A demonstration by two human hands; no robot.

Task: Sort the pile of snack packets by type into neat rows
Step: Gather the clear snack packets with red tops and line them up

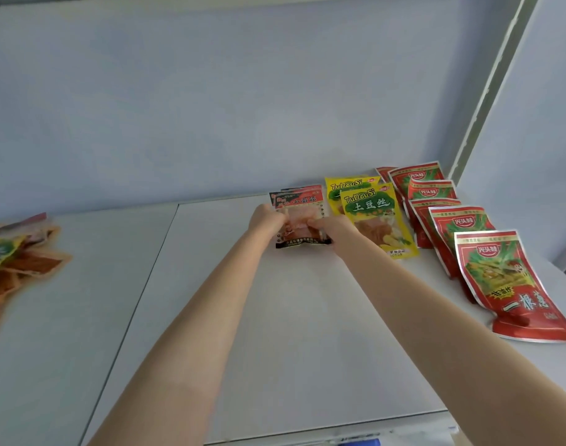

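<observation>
the main risk here was, in my judgement, that the black-and-red packet would end crooked or too far over its neighbours. it lay near the far edge of the worktop, about the middle of that edge, partly on a second packet of the same kind, and its right side was just beside the yellow packets. the film looked smooth, so if one hand let go before the other, the packet could turn or slide. it could then hide the label of the one under it or push the front yellow packet out of line. the right forearm passed close by the lower corner of that yellow packet, and a careless pull back could drag it. the red packets, in an overlapping row toward the right edge, were well apart from the hands. the unsorted pile at the left side was blurred and i could not tell which kinds were in it, so a wrong pick from it was also possible. both arms were stretched forward and came together over the packet. the left hand held its left side with curled fingers, and the right hand pinched its right side between thumb and fingers. both were closed on the packet, low against the worktop.
</observation>
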